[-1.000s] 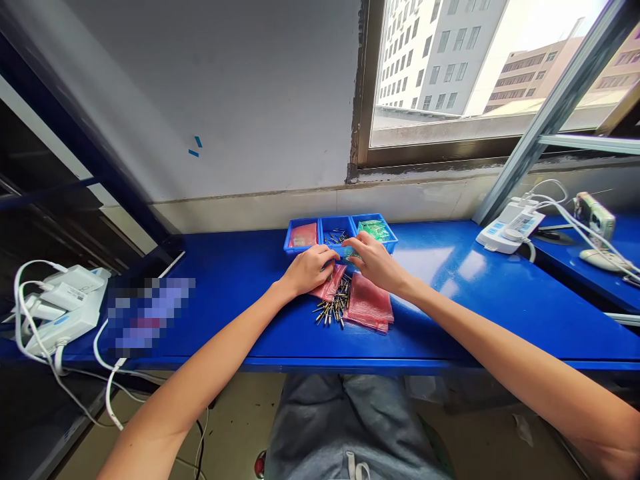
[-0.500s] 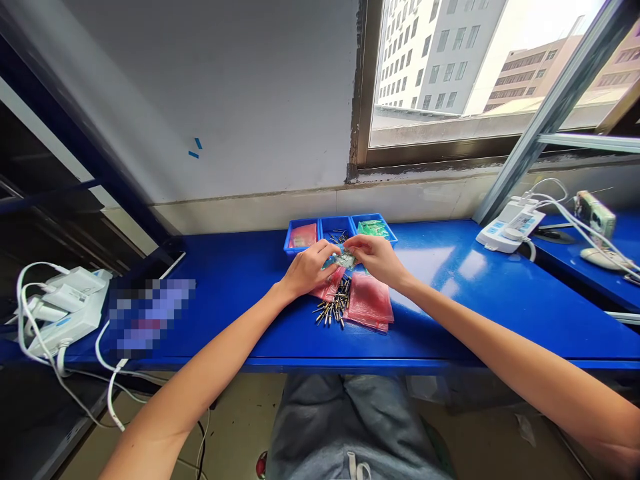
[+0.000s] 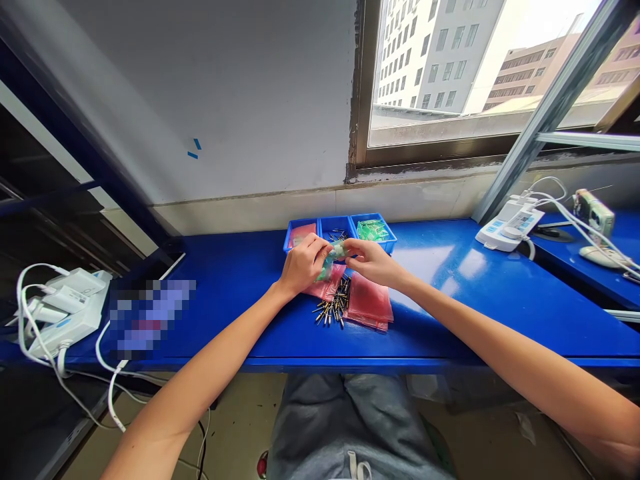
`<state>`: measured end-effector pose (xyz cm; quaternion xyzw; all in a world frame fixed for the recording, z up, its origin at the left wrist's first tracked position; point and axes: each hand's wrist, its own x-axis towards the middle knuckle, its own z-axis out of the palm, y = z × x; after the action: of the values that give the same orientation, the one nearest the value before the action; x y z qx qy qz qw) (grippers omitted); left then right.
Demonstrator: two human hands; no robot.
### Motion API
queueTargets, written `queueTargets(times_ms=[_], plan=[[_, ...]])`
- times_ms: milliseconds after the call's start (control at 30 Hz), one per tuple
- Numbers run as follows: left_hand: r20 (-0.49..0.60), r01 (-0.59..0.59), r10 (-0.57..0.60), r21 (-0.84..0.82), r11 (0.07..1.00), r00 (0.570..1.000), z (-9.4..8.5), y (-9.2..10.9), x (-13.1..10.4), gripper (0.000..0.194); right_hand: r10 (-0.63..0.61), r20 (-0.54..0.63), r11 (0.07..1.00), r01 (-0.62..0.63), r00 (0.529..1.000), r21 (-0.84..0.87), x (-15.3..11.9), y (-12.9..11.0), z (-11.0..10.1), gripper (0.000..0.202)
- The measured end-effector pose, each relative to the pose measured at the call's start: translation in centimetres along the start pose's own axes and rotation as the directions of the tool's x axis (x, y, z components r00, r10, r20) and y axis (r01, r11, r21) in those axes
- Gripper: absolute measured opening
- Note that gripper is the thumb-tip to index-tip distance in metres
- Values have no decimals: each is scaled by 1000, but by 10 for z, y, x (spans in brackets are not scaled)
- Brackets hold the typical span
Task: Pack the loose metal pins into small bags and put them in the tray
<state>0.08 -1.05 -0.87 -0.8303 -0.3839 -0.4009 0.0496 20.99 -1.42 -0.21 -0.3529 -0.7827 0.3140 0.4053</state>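
Note:
Between my two hands is a small clear green plastic bag [image 3: 338,251], held up over the desk. My left hand [image 3: 303,265] is closed, pinching the bag's left side. The fingers of my right hand [image 3: 373,261] are bent closed on its right end. Below them lies a pile of thin metal pins [image 3: 334,307] with dark and brass-coloured parts. One pinkish-red bag [image 3: 325,285] lies under my left hand, left of the pile. A stack of red plastic bags [image 3: 370,300] lies to its right. Whether anything is inside the green bag, I cannot tell.
Behind my hands stand three joined blue bins [image 3: 336,223] holding red bags [image 3: 303,233], metal pins [image 3: 339,235] and green bags [image 3: 373,231]. White power strips with cables stand left [image 3: 75,307] and right [image 3: 510,223]. The blue desk's front edge [image 3: 320,363] runs before me.
The green bag has turned and now stretches between my hands, with part hanging below the left fingers. My left hand has rotated slightly and shifted a little left; the pins and red stack stay put.

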Motion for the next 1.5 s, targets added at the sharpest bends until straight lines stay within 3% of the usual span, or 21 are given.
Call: queueTargets(times_ms=[233, 367, 467, 600, 900, 1000, 1200, 1500], plan=[[36, -10, 11, -23, 1000, 999, 4, 1, -2, 19, 99, -23, 981, -93, 995, 167, -1, 1, 2, 23], [-6, -18, 18, -18, 1000, 1000, 3, 2, -3, 31, 203, -84, 940, -171, 976, 294, 0, 1, 0, 26], [32, -49, 48, 16, 999, 998, 1, 2, -2, 34, 228, -74, 914, -187, 971, 361, 1, -1, -1, 32], [94, -79, 81, -23, 997, 992, 1, 0, -2, 38, 190, -78, 936, -156, 979, 317, -1, -4, 1, 35], [89, -146, 152, -70, 987, 984, -1, 4, -2, 25, 55, -95, 953, -24, 994, 302, -4, -16, 0, 37], [72, -132, 135, -47, 990, 988, 1, 4, -2, 27, 81, -83, 958, -55, 993, 282, -3, -16, 1, 36], [41, 2, -1, -38, 999, 999, 3, 0, -2, 42, 102, -119, 964, -68, 988, 258, -3, -9, 5, 20], [153, -38, 43, -35, 999, 987, -4, 0, -1, 48, 108, -138, 958, -66, 985, 278, -3, -2, 3, 32]])
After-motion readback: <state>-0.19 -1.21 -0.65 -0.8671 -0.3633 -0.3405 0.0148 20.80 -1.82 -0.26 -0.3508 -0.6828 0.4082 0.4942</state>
